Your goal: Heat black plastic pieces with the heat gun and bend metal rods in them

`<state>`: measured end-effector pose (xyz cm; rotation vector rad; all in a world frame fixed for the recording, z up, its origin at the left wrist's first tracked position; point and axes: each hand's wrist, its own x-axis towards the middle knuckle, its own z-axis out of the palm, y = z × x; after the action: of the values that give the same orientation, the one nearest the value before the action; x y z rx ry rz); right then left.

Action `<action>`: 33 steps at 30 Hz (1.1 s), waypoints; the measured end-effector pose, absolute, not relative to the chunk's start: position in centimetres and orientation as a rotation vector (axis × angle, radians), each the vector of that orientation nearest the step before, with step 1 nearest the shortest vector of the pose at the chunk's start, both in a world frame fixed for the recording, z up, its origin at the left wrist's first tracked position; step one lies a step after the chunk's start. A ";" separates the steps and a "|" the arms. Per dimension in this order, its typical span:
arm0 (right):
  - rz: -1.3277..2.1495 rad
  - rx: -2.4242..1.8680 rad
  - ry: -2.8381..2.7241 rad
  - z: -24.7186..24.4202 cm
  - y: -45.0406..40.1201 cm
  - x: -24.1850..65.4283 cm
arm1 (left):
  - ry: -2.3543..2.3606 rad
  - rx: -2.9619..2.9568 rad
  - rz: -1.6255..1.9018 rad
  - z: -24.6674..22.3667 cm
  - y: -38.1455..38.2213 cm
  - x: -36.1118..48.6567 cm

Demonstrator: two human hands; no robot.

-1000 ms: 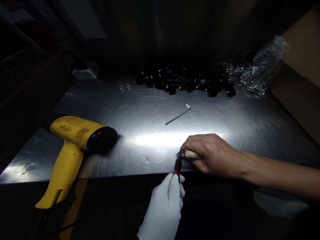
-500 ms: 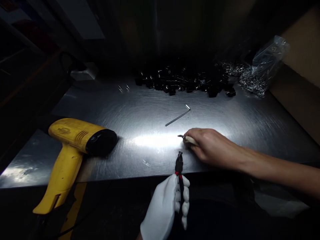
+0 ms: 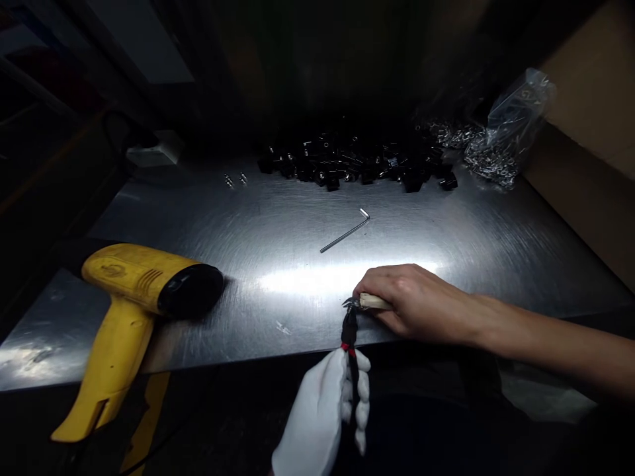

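Note:
My gloved left hand [image 3: 322,410] is closed around the black and red handles of pliers [image 3: 350,330], whose jaws point up and away over the table's front edge. In my bare right hand [image 3: 404,301] is a pale-handled tool [image 3: 374,302] with a short, curved metal tip. That tip lies right at the plier jaws. Whatever small piece sits in the jaws is mostly covered there. Beyond my hands, an L-shaped hex key [image 3: 344,235] lies on the metal table [image 3: 278,231].
At left lies a yellow heat gun [image 3: 126,291], its handle over the table edge. Several black parts [image 3: 347,168] are piled at the back. A clear bag [image 3: 516,119] and shiny small metal pieces [image 3: 491,162] are at back right. Two small metal parts [image 3: 235,180] stand apart.
My right hand has brought the tool's tip down and toward me to the plier jaws, where a small metal piece showed before. The whole view has shifted slightly.

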<state>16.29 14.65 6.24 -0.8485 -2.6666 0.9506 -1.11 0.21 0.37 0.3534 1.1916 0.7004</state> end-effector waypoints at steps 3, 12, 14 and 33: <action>0.916 -0.829 -2.750 6.4 14.8 16.2 | 1.164 0.337 0.701 0.0 0.3 -1.3; 0.637 -0.720 -2.991 5.9 15.2 15.9 | 0.891 0.211 0.729 -0.5 0.8 -2.1; 0.593 -0.744 -2.993 5.8 15.4 15.8 | 0.864 0.204 0.720 -0.5 0.8 -2.2; 0.820 -0.763 -2.747 6.9 17.5 17.3 | 0.925 0.287 0.670 -0.9 1.0 -3.0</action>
<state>17.32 17.52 6.87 -0.7634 -2.7469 0.8202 -3.00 0.95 -0.87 0.2869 0.9245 0.6704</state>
